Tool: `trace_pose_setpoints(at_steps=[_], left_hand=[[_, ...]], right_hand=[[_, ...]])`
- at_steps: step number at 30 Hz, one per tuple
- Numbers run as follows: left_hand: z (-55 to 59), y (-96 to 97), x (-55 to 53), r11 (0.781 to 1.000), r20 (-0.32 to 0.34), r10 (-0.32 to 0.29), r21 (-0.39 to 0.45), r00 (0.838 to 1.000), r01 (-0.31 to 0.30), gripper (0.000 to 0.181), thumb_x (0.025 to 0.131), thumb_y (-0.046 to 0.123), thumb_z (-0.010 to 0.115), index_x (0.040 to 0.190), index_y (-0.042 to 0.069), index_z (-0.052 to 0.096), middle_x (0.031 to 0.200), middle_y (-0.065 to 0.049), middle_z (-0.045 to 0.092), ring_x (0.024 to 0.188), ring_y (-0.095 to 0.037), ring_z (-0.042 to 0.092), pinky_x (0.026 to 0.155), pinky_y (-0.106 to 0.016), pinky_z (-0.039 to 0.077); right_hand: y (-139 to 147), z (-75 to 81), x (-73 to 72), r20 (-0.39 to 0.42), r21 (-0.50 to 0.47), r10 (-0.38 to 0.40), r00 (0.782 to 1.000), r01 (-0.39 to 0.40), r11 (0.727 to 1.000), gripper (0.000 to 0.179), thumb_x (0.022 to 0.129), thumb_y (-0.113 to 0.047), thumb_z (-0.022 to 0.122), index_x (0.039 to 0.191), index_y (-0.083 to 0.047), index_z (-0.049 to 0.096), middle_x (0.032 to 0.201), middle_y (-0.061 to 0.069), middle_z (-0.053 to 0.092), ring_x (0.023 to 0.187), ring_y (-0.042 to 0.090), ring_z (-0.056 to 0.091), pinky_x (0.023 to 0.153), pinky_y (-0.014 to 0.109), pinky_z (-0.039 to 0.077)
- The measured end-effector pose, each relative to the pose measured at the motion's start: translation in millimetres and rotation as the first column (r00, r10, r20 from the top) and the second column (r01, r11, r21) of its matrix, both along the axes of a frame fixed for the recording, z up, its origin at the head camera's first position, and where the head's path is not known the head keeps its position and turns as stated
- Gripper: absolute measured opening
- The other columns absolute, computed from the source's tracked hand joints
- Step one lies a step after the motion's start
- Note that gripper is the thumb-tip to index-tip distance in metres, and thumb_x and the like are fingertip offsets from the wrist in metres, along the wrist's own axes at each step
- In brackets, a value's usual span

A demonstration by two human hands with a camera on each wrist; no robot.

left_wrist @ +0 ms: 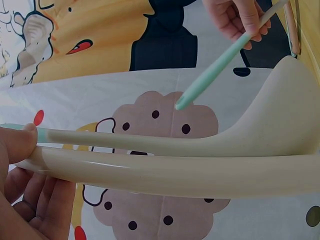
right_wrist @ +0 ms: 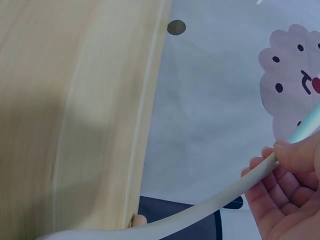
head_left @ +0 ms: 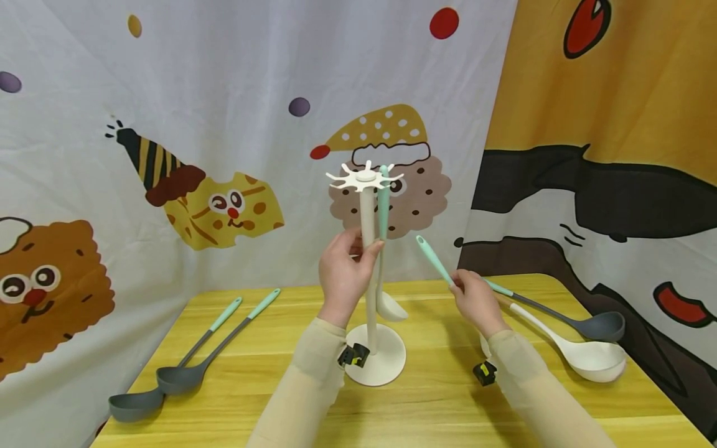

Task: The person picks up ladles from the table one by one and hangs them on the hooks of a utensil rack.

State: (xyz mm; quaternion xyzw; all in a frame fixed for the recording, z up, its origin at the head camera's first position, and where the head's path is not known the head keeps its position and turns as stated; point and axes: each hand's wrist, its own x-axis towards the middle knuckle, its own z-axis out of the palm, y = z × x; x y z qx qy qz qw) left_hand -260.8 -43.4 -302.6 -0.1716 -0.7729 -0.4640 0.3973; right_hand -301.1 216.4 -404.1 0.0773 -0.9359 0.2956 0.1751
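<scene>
A white utensil stand (head_left: 366, 211) with a ring of hooks on top stands upright on its round base. My left hand (head_left: 347, 267) grips its pole partway up. From one hook hangs a white ladle (head_left: 392, 307) with a mint handle; in the left wrist view my thumb touches that handle. To the right of the stand, my right hand (head_left: 477, 302) pinches a second mint-handled white ladle (head_left: 434, 258) near where handle meets neck. Its handle end tilts up toward the stand, and my sleeve hides most of its bowl. The right wrist view shows its curved neck (right_wrist: 220, 197).
On the table's left lie two grey ladles (head_left: 182, 378) (head_left: 134, 404) with mint handles, bowls overlapping. At the right are another grey ladle (head_left: 599, 326) and a white ladle (head_left: 594, 361), partly behind my right hand. A printed curtain (head_left: 241, 81) hangs behind the wooden table (head_left: 246, 373).
</scene>
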Motion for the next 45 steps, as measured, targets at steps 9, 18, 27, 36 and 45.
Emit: trace_pose_setpoints(at_steps=[9,18,27,36,45], left_hand=[[0.1,0.2,0.2,1.0,-0.002,-0.003,-0.001,1.0,0.003,0.025,0.088,0.022,0.078,0.102,0.003,0.07,0.085,-0.009,0.065,0.073,-0.021,0.067,0.065,-0.029,0.059],[0.1,0.1,1.5,1.0,0.011,-0.001,0.002,1.0,0.001,0.024,0.089,0.022,0.077,0.102,0.004,0.07,0.085,-0.009,0.064,0.073,-0.021,0.067,0.066,-0.029,0.059],[0.7,-0.3,2.7,1.0,0.014,0.005,0.001,1.0,-0.005,0.025,0.088,0.022,0.078,0.102,0.004,0.07,0.086,-0.008,0.065,0.074,-0.021,0.067,0.066,-0.03,0.059],[0.2,0.2,2.0,1.0,0.007,-0.002,0.006,1.0,0.002,0.024,0.088,0.022,0.078,0.102,0.004,0.07,0.086,-0.008,0.064,0.074,-0.02,0.067,0.066,-0.029,0.059],[0.3,0.4,1.8,1.0,0.008,-0.002,0.003,1.0,0.002,0.024,0.088,0.022,0.077,0.103,0.004,0.07,0.086,-0.008,0.065,0.074,-0.02,0.067,0.066,-0.029,0.059]], right_hand=[[-3,4.1,2.0,-0.034,-0.045,-0.016,0.999,0.015,0.999,0.015,0.099,-0.004,0.058,0.112,0.002,0.062,0.1,0.017,0.06,0.087,0.032,0.058,0.077,0.048,0.049],[-6,4.4,2.9,-0.107,-0.072,-0.012,0.994,0.005,0.997,0.013,0.098,-0.003,0.06,0.109,0.002,0.062,0.097,0.017,0.06,0.084,0.032,0.058,0.074,0.047,0.049],[-8,4.8,4.2,-0.141,-0.124,-0.012,0.99,-0.006,0.992,0.013,0.097,-0.003,0.06,0.11,0.002,0.062,0.099,0.017,0.06,0.089,0.033,0.06,0.076,0.048,0.051],[-12,7.3,4.8,-0.178,-0.164,0.0,0.984,-0.03,0.986,0.012,0.097,-0.002,0.062,0.108,0.002,0.062,0.101,0.018,0.061,0.093,0.034,0.061,0.08,0.049,0.052],[-18,14.4,8.7,-0.228,-0.175,0.015,0.973,-0.057,0.983,0.012,0.095,0.0,0.063,0.107,0.004,0.062,0.099,0.019,0.061,0.091,0.034,0.061,0.079,0.049,0.052]])
